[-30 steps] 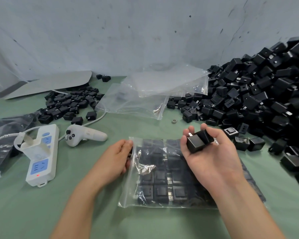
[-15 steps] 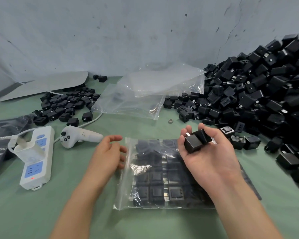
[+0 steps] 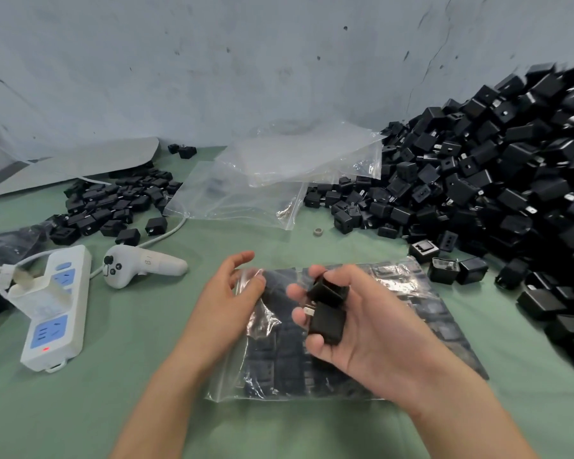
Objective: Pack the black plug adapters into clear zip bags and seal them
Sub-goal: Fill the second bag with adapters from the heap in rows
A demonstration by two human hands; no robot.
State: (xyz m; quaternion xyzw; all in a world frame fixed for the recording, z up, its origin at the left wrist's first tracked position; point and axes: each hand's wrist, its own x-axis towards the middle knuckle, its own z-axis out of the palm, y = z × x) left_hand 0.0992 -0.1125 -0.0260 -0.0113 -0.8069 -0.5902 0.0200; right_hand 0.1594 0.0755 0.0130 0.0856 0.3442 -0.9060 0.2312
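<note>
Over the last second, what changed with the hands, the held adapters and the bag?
The right hand, holding two plug adapters, moved left and down over the zip bag. The left hand lifted, then pinched the bag's open left edge. The bag stays flat on the table, unsealed.

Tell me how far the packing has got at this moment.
Done: the zip bag already holds rows of adapters. In hand: left hand holds its open edge; right hand holds two adapters. Left: sealing, and the large pile.
</note>
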